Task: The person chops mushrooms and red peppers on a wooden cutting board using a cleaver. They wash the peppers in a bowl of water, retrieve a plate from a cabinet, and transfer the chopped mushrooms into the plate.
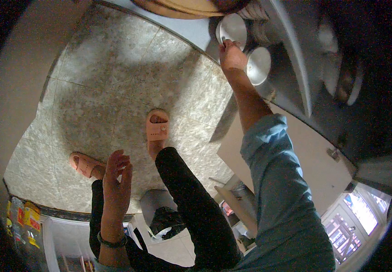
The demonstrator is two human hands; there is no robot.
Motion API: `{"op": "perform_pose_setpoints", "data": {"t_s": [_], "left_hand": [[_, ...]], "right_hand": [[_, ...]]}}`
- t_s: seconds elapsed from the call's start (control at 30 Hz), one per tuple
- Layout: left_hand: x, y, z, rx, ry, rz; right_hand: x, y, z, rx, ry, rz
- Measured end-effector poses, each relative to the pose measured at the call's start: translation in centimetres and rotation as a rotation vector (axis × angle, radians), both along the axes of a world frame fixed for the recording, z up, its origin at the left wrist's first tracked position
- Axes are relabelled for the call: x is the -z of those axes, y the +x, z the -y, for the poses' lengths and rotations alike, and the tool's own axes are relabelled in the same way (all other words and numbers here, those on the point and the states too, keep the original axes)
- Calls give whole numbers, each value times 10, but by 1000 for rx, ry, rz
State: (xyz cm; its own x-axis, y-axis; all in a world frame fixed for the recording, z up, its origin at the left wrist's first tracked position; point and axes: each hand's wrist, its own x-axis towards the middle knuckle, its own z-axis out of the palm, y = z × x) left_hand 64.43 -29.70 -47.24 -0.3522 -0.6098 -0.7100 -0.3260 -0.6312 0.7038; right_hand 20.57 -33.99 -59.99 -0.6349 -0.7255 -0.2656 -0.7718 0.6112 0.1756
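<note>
My right hand (pixel 233 57) reaches out to a white bowl (pixel 235 27) inside a low shelf or cupboard at the upper right. Its fingers are curled at the near rim of that bowl. Close beside the wrist stands a second white bowl (pixel 259 68), tilted so that its inside shows. Behind the first bowl is a dim stack of dishes (pixel 260 25). My left hand (pixel 117 187) hangs low over the floor near my legs, holding nothing, its fingers partly spread.
A large round tan object (pixel 189 8) cuts across the top edge. The cupboard has a pale curved edge (pixel 299 57) and an open door panel (pixel 284 136). Behind my legs stands a grey bin (pixel 153 200) with a black bag (pixel 167 221). Tiled floor (pixel 90 108) surrounds my pink slippers (pixel 157 131).
</note>
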Motion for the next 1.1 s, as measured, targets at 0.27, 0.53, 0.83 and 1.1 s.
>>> {"op": "perform_pose_setpoints", "data": {"t_s": [0.27,0.53,0.83,1.1], "left_hand": [[6,-2,-7,19,-5,-7],[4,-8,-14,66,12,19],[0,-12,-14,73,48,54],[3,-9,-17,118,-15,29]], "right_hand": [[7,5,-30,-12,-376,57],[6,-65,-109,322,-136,22],[14,-79,-108,348,71,136],[11,-79,-110,470,-191,44]]}}
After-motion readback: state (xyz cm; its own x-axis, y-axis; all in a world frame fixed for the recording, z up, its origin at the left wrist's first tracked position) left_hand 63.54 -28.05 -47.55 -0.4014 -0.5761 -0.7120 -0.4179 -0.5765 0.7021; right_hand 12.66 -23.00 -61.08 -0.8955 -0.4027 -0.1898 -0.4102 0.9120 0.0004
